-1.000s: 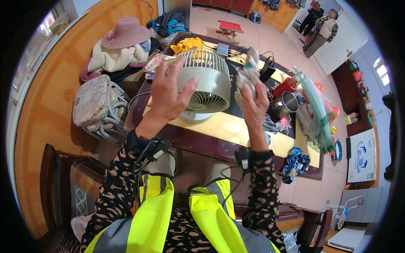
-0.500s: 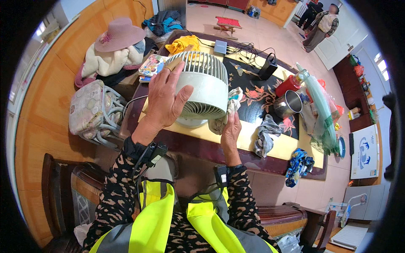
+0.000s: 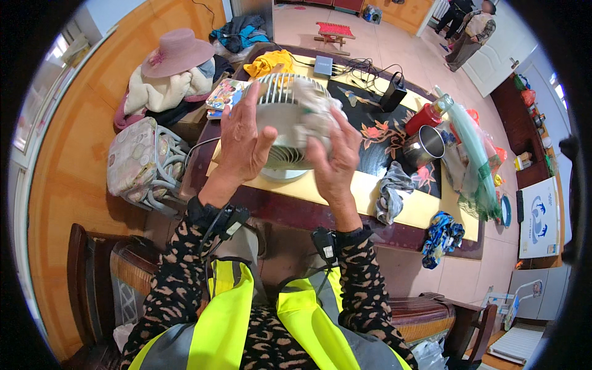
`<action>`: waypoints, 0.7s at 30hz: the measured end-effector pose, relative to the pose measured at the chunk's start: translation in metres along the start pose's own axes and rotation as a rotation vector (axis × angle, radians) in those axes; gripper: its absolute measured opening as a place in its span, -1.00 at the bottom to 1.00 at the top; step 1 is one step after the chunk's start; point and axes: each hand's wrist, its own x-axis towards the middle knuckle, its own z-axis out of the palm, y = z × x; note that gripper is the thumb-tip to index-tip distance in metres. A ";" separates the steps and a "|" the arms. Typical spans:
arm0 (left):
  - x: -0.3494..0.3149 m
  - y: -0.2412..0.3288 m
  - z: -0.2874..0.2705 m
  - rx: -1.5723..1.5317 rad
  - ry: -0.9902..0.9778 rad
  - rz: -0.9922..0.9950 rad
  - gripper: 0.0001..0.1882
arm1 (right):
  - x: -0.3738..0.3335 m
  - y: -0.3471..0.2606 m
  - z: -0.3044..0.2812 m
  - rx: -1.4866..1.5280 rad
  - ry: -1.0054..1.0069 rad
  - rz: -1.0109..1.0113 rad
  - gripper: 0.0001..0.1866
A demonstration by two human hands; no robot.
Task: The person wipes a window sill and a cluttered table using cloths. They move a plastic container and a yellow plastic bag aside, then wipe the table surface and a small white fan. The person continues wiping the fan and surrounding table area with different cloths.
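A pale grey-green desk fan (image 3: 275, 126) with a slatted round housing stands on a light base near the table's front edge. My left hand (image 3: 242, 148) lies along the fan's left side, fingers stretched up and thumb apart. My right hand (image 3: 338, 157) grips a crumpled greyish-white cloth (image 3: 313, 108) pressed against the right front of the housing. The cloth and the fingers around it are blurred by motion, and they hide part of the fan's right side.
Across the table (image 3: 280, 200) lie a grey cloth (image 3: 394, 192), a patterned blue cloth (image 3: 443, 237), a metal cup (image 3: 424, 147), a red bottle (image 3: 422, 120), green netting (image 3: 472, 148), a black box (image 3: 393, 95) with cables and a yellow cloth (image 3: 269, 63). A padded stool (image 3: 132, 157) stands left.
My right hand has brought the cloth from the fan's lower right edge up and left onto its front. My left hand has shifted slightly, staying at the fan's left side.
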 end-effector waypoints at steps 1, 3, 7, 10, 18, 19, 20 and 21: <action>0.000 0.000 0.000 0.013 -0.005 -0.004 0.07 | -0.011 0.009 -0.002 0.194 0.054 0.139 -0.64; -0.001 -0.001 0.000 -0.004 -0.009 -0.022 0.09 | -0.034 0.018 -0.005 0.471 0.066 0.705 -0.69; -0.001 -0.001 -0.003 -0.014 -0.031 -0.026 0.10 | -0.026 0.006 -0.003 0.275 0.078 0.392 -0.70; 0.000 0.001 -0.005 -0.065 -0.060 -0.039 0.11 | 0.017 -0.020 -0.004 -0.128 -0.031 -0.091 -0.65; 0.000 -0.027 -0.033 -1.092 -0.160 -0.235 0.03 | 0.049 -0.077 0.021 -0.328 -0.212 -0.448 -0.65; 0.002 -0.032 -0.041 -1.179 -0.115 -0.360 0.02 | 0.052 -0.074 0.019 -0.294 -0.191 -0.459 -0.66; -0.001 -0.034 -0.048 -1.202 -0.051 -0.358 0.01 | 0.055 -0.072 0.014 -0.181 -0.229 -0.343 -0.68; -0.002 -0.035 -0.054 -1.231 0.048 -0.482 -0.01 | 0.063 -0.067 0.010 0.062 -0.245 -0.182 -0.66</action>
